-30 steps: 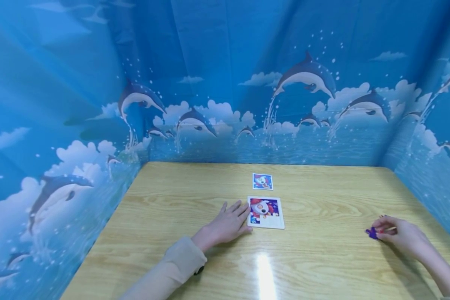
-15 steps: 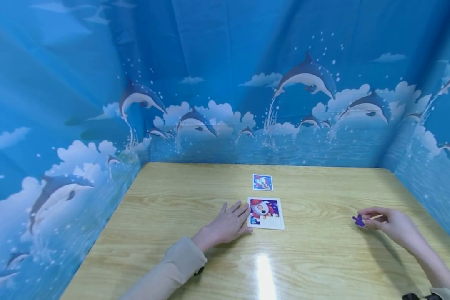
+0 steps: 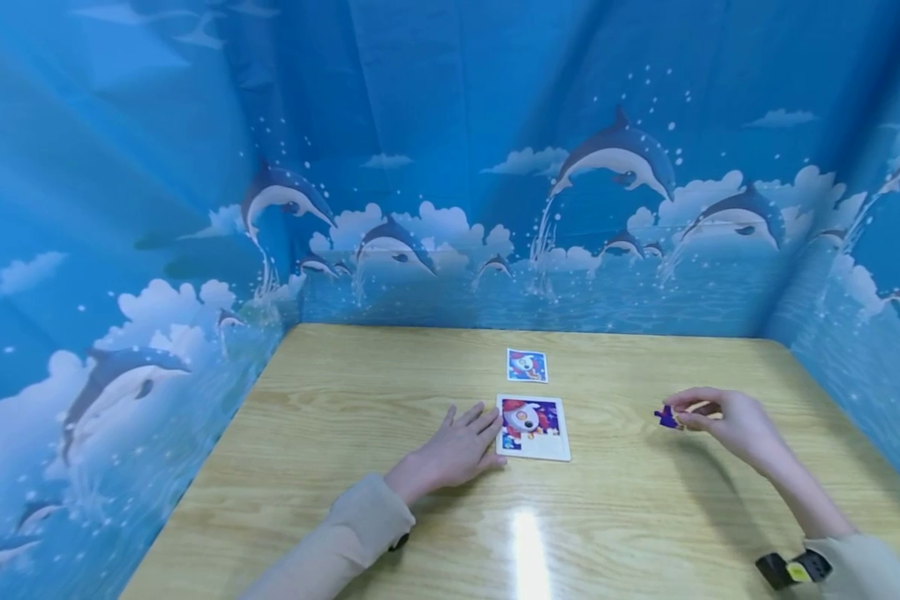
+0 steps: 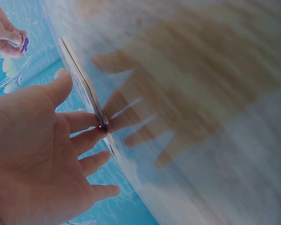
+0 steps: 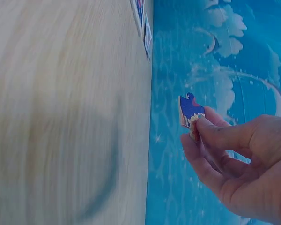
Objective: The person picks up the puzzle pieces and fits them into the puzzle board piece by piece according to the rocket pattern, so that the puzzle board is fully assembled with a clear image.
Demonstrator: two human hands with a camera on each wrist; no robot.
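Observation:
A white-framed jigsaw board [image 3: 543, 451] lies on the table, its cartoon picture partly filled and a pale gap at the lower right. My left hand [image 3: 453, 446] is spread flat at the board's left side; in the left wrist view its straight fingertips [image 4: 102, 126] touch the board's edge [image 4: 77, 70]. To the right of the board, my right hand [image 3: 742, 427] pinches a purple puzzle piece [image 3: 668, 417] above the table. The right wrist view shows this piece [image 5: 190, 108] tilted between thumb and fingers, dark purple with a pale, patterned lower part.
Behind the board lies a small picture card [image 3: 527, 366] with a similar cartoon. The wood-grain table [image 3: 360, 375] carries a bright light reflection in front. A blue dolphin curtain [image 3: 450, 167] stands along the table's back and sides.
My right hand has moved left and slightly farther back, bringing the puzzle piece nearer the board. The left hand and the board have stayed in place.

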